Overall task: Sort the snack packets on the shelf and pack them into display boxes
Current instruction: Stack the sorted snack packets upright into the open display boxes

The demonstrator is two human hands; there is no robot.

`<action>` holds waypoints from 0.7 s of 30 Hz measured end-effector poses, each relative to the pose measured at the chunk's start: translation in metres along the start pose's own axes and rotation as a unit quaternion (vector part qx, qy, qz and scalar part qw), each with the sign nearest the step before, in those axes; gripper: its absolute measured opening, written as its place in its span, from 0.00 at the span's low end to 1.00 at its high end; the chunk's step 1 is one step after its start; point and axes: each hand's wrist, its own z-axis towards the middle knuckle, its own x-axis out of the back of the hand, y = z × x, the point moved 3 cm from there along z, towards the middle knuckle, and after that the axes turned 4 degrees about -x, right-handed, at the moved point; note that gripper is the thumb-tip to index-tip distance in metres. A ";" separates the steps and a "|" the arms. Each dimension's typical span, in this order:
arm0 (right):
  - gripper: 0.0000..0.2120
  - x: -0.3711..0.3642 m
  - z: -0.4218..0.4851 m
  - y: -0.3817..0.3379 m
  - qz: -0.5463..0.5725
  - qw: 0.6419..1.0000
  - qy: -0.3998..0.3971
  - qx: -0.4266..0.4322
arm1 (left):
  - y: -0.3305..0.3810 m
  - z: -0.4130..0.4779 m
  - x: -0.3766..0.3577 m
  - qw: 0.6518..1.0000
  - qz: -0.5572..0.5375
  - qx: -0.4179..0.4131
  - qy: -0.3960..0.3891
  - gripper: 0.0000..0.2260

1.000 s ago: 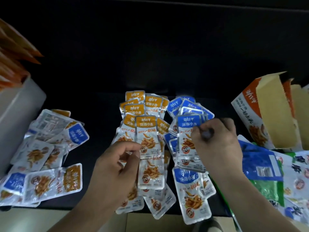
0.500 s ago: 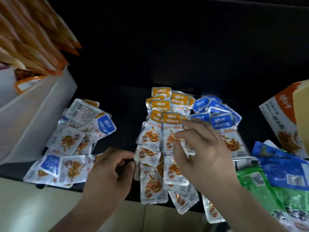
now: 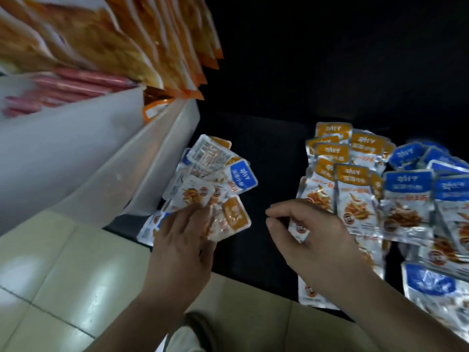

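Reaching into the mixed pile [image 3: 203, 174] of snack packets, left of centre in the frame, with the left hand [image 3: 182, 240], fingers stretched fairly straight and resting on an orange-labelled packet [image 3: 234, 215] at the pile's lower right edge; impossible to tell whether pinching anything there. Holding the right hand [image 3: 317, 237] just right of centre, apart from the left, fingers curled tight, thumb and forefinger tips meeting, gripping a small packet [image 3: 299, 228] under the palm with only a silver corner and a red logo showing. Fanned and overlapping to the right of that hand, the orange-labelled group [image 3: 350, 174], labels toward the top of the frame; overlapping it further right, out to the frame's right edge, the blue-labelled group [image 3: 411, 189]. All laid on the dark shelf [image 3: 274, 153]. At centre left, hard against the mixed pile, a white box [image 3: 101, 153], with large orange bags [image 3: 114, 34] blurred above it in the upper left. Along the bottom, pale floor tiles [image 3: 63, 275].
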 end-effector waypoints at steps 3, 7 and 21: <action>0.09 -0.012 -0.001 -0.005 0.027 0.998 -0.027 -0.045 | -0.002 0.010 0.005 0.999 -0.012 0.030 0.016 0.31; 0.15 -0.012 0.002 -0.007 0.156 0.976 -0.005 -0.149 | 0.009 0.015 0.021 0.958 -0.260 0.121 0.011 0.10; 0.07 0.024 0.003 -0.007 0.144 0.957 0.039 -0.249 | 0.052 0.002 0.016 0.843 -0.487 0.206 -0.094 0.06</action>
